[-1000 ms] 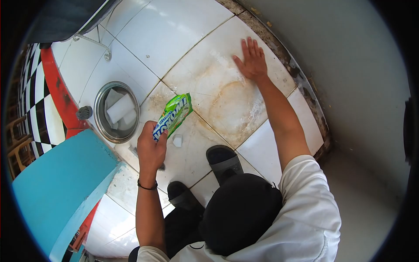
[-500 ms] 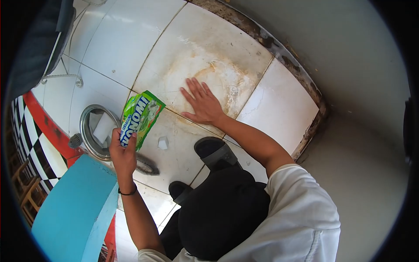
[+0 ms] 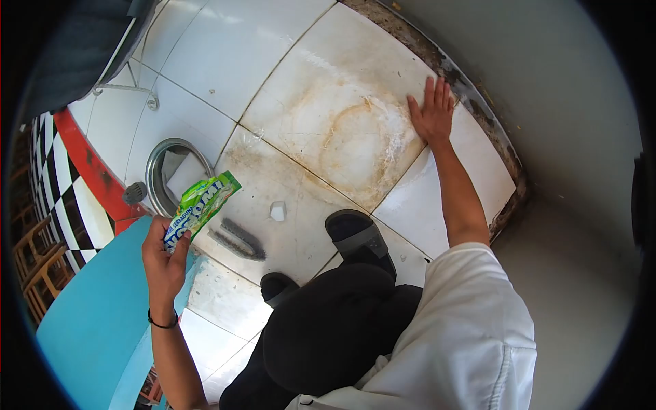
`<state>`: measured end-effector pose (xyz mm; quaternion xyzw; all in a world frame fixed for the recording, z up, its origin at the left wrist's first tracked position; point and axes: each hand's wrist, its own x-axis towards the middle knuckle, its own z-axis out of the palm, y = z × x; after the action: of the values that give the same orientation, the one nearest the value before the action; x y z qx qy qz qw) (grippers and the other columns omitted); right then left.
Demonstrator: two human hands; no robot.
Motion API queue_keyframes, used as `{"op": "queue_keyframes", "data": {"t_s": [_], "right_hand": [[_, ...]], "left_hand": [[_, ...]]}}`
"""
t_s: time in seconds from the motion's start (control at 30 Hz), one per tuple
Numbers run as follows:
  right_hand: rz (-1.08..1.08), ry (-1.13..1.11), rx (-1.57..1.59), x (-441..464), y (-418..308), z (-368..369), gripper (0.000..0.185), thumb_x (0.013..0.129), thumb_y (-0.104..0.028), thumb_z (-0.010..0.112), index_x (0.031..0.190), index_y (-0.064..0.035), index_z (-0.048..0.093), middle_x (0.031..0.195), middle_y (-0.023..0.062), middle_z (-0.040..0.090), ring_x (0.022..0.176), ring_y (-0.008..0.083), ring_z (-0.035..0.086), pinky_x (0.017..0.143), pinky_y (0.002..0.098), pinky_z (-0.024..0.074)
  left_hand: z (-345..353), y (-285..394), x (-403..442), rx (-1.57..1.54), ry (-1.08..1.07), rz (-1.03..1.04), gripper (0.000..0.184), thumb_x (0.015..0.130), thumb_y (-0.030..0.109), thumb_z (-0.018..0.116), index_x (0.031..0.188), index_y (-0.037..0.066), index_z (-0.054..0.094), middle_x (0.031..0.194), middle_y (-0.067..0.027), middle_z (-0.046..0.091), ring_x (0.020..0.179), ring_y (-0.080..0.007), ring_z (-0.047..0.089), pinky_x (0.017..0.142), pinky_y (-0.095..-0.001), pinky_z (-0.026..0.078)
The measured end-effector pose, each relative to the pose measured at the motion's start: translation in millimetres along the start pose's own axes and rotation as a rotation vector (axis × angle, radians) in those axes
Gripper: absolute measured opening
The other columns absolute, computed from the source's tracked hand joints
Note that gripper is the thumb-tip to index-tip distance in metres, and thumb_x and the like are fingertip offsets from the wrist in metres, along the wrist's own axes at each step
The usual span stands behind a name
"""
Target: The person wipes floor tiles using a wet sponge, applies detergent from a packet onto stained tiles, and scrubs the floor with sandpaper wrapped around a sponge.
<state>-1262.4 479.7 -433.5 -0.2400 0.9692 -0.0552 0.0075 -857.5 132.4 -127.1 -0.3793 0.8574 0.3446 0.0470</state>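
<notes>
My left hand (image 3: 166, 256) grips a green and white detergent packet (image 3: 200, 210), its printed face tilted away. Fingers outstretched, my right hand (image 3: 432, 116) lies on a stained floor tile (image 3: 355, 143) close to the wall's dirty edge. A brownish ring mark and whitish residue show on that tile, left of the hand. Beyond the packet, a metal bowl (image 3: 156, 179) holds a white block (image 3: 186, 174), partly hidden by the packet. On the floor nearer me lie a scrub brush (image 3: 236, 239) with grey bristles and a small white chunk (image 3: 277, 211).
A grey wall (image 3: 560, 137) rises at the right. A turquoise block (image 3: 89, 307) stands at the lower left beside a red edge (image 3: 89, 171). Near the bowl lies a small dark round object (image 3: 134, 193). My sandal (image 3: 357, 234) rests on the tiles.
My right hand has slid right across the tile toward the wall. My left hand, still holding the packet, has moved down and left, and the packet has tilted.
</notes>
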Motion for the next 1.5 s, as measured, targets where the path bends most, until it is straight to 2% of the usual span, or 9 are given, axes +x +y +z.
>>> {"op": "queue_keyframes", "data": {"t_s": [0.43, 0.63, 0.73, 0.83, 0.97, 1.1, 1.17, 1.3, 1.5], "right_hand": [[-1.073, -0.274, 0.231, -70.8, -265.7, -1.9, 0.075, 0.099, -0.058, 0.036, 0.157, -0.0105, 0.025, 0.165, 0.0093, 0.019, 0.153, 0.0246, 0.016, 0.124, 0.0446, 0.0127], [-0.806, -0.142, -0.085, 52.8, -296.7, -30.8, 0.068, 0.103, -0.056, 0.029, 0.152, -0.0079, 0.036, 0.157, 0.0144, 0.037, 0.148, 0.0288, 0.029, 0.121, 0.0469, 0.0202], [-0.561, -0.312, 0.048, 97.1, -310.6, -128.0, 0.067, 0.104, -0.049, 0.036, 0.080, 0.0034, 0.069, 0.087, 0.0285, 0.068, 0.095, 0.0399, 0.066, 0.088, 0.0477, 0.0492], [-0.317, -0.559, 0.304, 121.0, -308.6, -231.9, 0.058, 0.103, -0.048, 0.046, 0.069, -0.0048, 0.063, 0.052, 0.0016, 0.042, 0.051, 0.0165, 0.048, 0.055, 0.0355, 0.0401], [0.169, -1.359, 0.819, 122.3, -292.1, -255.6, 0.044, 0.098, -0.050, 0.054, 0.097, -0.0086, 0.069, 0.065, 0.0018, 0.058, 0.058, 0.0140, 0.057, 0.060, 0.0316, 0.0476], [-1.165, -0.114, -0.522, 83.2, -264.3, -148.6, 0.047, 0.094, -0.046, 0.063, 0.122, -0.0081, 0.064, 0.120, 0.0223, 0.067, 0.101, 0.0288, 0.070, 0.086, 0.0389, 0.0540], [-0.550, -0.691, 0.180, 22.3, -334.4, -149.7, 0.050, 0.094, -0.042, 0.064, 0.128, -0.0068, 0.059, 0.116, 0.0209, 0.068, 0.098, 0.0335, 0.070, 0.086, 0.0403, 0.0539], [-1.281, -0.641, -0.179, -34.1, -363.3, -113.6, 0.040, 0.091, -0.037, 0.065, 0.110, -0.0028, 0.059, 0.104, 0.0174, 0.067, 0.097, 0.0355, 0.066, 0.085, 0.0461, 0.0522], [-1.091, -1.010, -0.224, -112.9, -343.3, -90.5, 0.086, 0.073, -0.065, 0.075, 0.118, 0.0022, 0.045, 0.118, 0.0260, 0.060, 0.106, 0.0387, 0.065, 0.090, 0.0475, 0.0531]], "left_hand": [[20.8, -49.7, -37.5, -0.040, -0.138, -0.003, 0.016, 0.084, 0.003, 0.070, 0.092, 0.002, 0.056, 0.079, -0.0105, 0.061, 0.067, -0.0205, 0.056, 0.065, -0.0318, 0.045], [19.9, -70.1, -46.1, -0.202, -0.198, -0.058, 0.018, 0.086, 0.007, 0.070, 0.095, 0.002, 0.055, 0.081, -0.0117, 0.062, 0.072, -0.0205, 0.059, 0.068, -0.0322, 0.047], [38.7, -98.7, -51.9, -0.497, -0.204, -0.164, 0.021, 0.088, 0.013, 0.071, 0.096, 0.003, 0.054, 0.083, -0.0074, 0.060, 0.076, -0.0144, 0.055, 0.072, -0.0300, 0.046], [65.7, -119.5, -54.8, -0.694, -0.183, -0.196, 0.023, 0.088, 0.015, 0.072, 0.098, 0.002, 0.055, 0.083, -0.0067, 0.060, 0.076, -0.0139, 0.054, 0.072, -0.0295, 0.046], [99.5, -139.5, -51.5, -0.814, -0.188, -0.198, 0.024, 0.088, 0.013, 0.074, 0.103, 0.003, 0.057, 0.091, -0.0019, 0.062, 0.084, -0.0077, 0.055, 0.078, -0.0261, 0.047], [120.7, -151.2, -41.0, -0.893, -0.154, -0.328, 0.029, 0.085, 0.012, 0.075, 0.106, 0.001, 0.058, 0.096, -0.0048, 0.065, 0.091, -0.0106, 0.059, 0.084, -0.0282, 0.048], [120.6, -157.3, -42.0, -0.972, -0.182, -0.419, 0.028, 0.084, 0.010, 0.076, 0.104, 0.001, 0.058, 0.097, -0.0055, 0.065, 0.092, -0.0110, 0.059, 0.084, -0.0283, 0.049], [100.2, -168.5, -52.5, -0.857, -0.226, -0.479, 0.027, 0.082, 0.005, 0.075, 0.099, 0.003, 0.053, 0.098, -0.0076, 0.064, 0.091, -0.0132, 0.060, 0.085, -0.0287, 0.049], [110.9, -182.7, -69.7, -0.785, -0.228, -0.410, 0.037, 0.082, 0.008, 0.075, 0.107, 0.000, 0.049, 0.102, -0.0114, 0.062, 0.097, -0.0168, 0.059, 0.088, -0.0307, 0.047]]}}
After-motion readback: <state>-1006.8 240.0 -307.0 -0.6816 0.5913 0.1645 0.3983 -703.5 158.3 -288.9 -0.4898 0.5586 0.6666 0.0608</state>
